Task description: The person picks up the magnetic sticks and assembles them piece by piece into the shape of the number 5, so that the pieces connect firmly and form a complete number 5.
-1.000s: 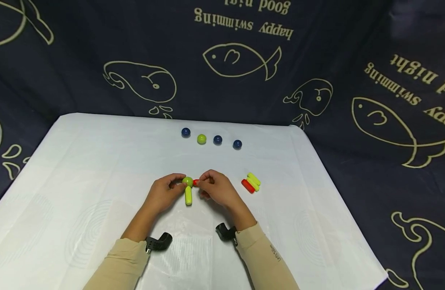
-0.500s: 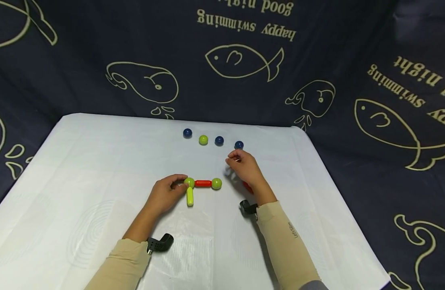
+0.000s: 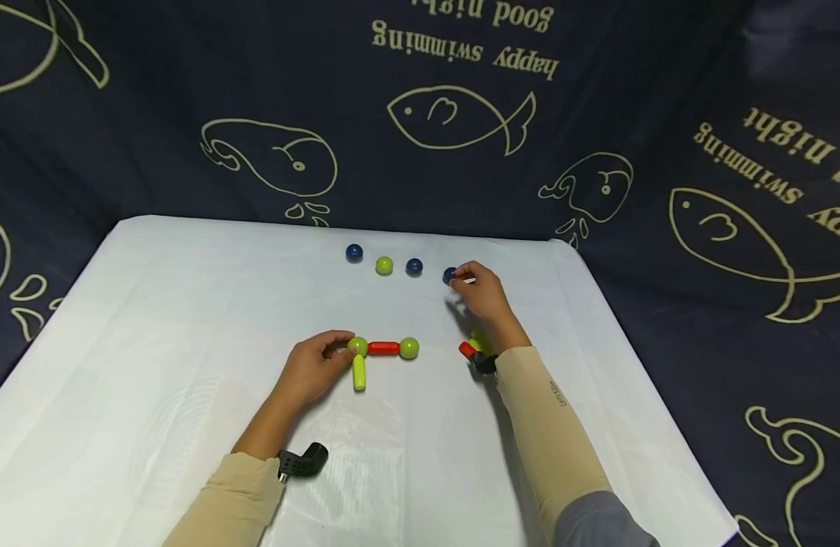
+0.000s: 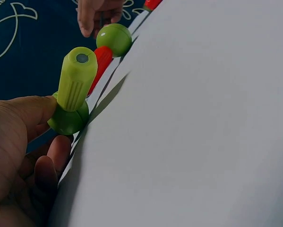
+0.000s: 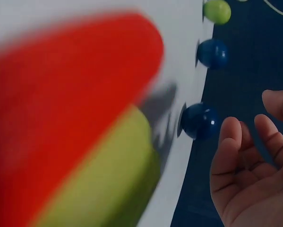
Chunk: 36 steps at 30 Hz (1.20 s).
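My left hand (image 3: 319,370) pinches a green ball (image 3: 357,346) between thumb and fingers. From that ball a yellow-green rod (image 3: 359,374) extends toward me, its end showing a grey disc in the left wrist view. A red rod (image 3: 383,348) leads right from the same ball to a second green ball (image 3: 409,348). Farther back, my right hand (image 3: 484,295) hovers at the rightmost blue ball (image 3: 449,275). In the right wrist view its fingers are loosely bent and spread, a small gap away from that blue ball (image 5: 200,121), with nothing held.
Two more blue balls (image 3: 355,253) and a green ball (image 3: 384,265) continue the row at the back of the white table (image 3: 208,304). Under my right wrist lie a loose red rod (image 3: 466,349) and yellow-green rods, partly covered. A dark fish-print cloth (image 3: 365,182) hangs behind.
My right hand has left the red rod and travelled right and back to the rightmost blue ball, uncovering the second green ball. The left hand has kept its hold on the first green ball.
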Motion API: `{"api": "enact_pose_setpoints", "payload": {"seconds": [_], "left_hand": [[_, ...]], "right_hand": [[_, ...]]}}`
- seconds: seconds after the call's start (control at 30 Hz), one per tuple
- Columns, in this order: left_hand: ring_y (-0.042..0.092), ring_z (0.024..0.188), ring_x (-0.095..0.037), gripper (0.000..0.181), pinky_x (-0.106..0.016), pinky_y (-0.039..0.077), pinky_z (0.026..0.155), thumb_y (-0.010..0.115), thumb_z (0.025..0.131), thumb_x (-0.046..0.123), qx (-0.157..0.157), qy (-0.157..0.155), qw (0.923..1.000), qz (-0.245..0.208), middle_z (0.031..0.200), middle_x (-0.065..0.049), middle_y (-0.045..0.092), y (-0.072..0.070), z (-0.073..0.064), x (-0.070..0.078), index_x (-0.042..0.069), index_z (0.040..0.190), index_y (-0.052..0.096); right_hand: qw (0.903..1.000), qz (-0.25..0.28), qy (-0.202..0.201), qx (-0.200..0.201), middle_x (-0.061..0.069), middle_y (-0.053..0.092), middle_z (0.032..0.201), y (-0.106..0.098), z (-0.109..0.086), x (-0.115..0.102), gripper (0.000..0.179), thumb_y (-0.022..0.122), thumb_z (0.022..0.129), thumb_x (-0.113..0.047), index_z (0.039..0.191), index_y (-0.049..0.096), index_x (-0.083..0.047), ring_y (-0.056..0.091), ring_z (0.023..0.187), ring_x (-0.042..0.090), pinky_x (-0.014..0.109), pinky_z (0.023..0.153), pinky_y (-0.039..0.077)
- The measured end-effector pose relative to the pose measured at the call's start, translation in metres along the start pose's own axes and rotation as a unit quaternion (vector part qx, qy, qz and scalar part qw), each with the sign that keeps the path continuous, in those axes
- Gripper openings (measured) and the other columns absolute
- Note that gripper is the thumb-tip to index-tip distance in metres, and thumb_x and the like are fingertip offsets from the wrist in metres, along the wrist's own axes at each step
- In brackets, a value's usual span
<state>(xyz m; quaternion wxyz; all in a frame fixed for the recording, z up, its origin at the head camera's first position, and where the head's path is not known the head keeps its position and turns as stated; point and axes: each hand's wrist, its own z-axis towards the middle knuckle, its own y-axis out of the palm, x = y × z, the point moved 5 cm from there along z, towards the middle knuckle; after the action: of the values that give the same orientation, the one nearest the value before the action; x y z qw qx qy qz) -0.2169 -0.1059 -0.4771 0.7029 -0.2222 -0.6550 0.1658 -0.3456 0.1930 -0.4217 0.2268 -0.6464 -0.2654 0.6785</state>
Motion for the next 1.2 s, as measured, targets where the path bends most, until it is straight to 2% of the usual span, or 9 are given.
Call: {"api": "enact_pose_setpoints", "payload": {"seconds": [0.13,0.4,0.63,0.77,1.03,1.2], "left_hand": [[0.059,0.086,-0.018,0.032,-0.036,0.045,0.076,0.067,0.096,0.027,0.004,0.002,1.0000,0.003,0.111,-0.005,0.070,-0.001,-0.001,-0.001,0.012,0.124,0.069],[0.058,0.084,-0.019,0.031,-0.036,0.045,0.075,0.067,0.095,0.026,0.007,0.001,1.0000,-0.004,0.108,-0.005,0.070,-0.001,0.000,0.000,0.011,0.123,0.069],[0.059,0.085,-0.017,0.032,-0.035,0.046,0.075,0.068,0.095,0.026,0.007,0.000,1.0000,-0.005,0.108,-0.005,0.071,-0.001,-0.001,0.000,0.011,0.123,0.069],[0.058,0.084,-0.016,0.031,-0.034,0.045,0.075,0.068,0.096,0.026,0.008,0.000,1.0000,-0.002,0.108,-0.004,0.071,-0.001,-0.001,-0.001,0.011,0.123,0.069],[0.058,0.084,-0.016,0.031,-0.035,0.045,0.075,0.068,0.095,0.026,0.009,0.006,0.9999,-0.004,0.108,-0.004,0.071,0.000,0.000,-0.003,0.011,0.123,0.069],[0.058,0.083,-0.016,0.031,-0.035,0.045,0.074,0.069,0.095,0.025,0.010,0.006,0.9999,-0.002,0.109,-0.005,0.071,0.000,0.000,-0.002,0.011,0.123,0.069]], "right_hand": [[0.9997,-0.022,0.003,-0.009,0.012,0.061,0.120,0.000,0.014,0.002,0.025,0.063,0.097,-0.019,0.117,0.060,-0.004,0.056,0.101,0.028,0.041,0.081,0.047],[0.9984,-0.043,0.019,-0.030,0.016,0.057,0.129,-0.003,0.034,0.004,0.039,0.061,0.098,-0.023,0.130,0.056,-0.002,0.050,0.121,0.034,0.048,0.098,0.042],[0.9899,-0.073,0.074,-0.096,0.020,0.053,0.134,0.004,0.045,0.010,0.045,0.059,0.099,-0.022,0.139,0.050,-0.005,0.060,0.106,0.029,0.042,0.093,0.047],[0.9865,-0.070,0.084,-0.121,0.020,0.055,0.131,0.009,0.047,0.012,0.044,0.058,0.099,-0.017,0.141,0.049,-0.006,0.062,0.102,0.027,0.039,0.089,0.048],[0.9848,-0.071,0.096,-0.126,0.018,0.057,0.125,0.014,0.051,0.013,0.040,0.058,0.098,-0.014,0.137,0.051,-0.006,0.063,0.096,0.022,0.034,0.082,0.051],[0.9857,-0.068,0.097,-0.120,0.016,0.058,0.123,0.016,0.052,0.017,0.038,0.059,0.099,-0.014,0.136,0.053,-0.008,0.063,0.099,0.024,0.035,0.084,0.051]]}}
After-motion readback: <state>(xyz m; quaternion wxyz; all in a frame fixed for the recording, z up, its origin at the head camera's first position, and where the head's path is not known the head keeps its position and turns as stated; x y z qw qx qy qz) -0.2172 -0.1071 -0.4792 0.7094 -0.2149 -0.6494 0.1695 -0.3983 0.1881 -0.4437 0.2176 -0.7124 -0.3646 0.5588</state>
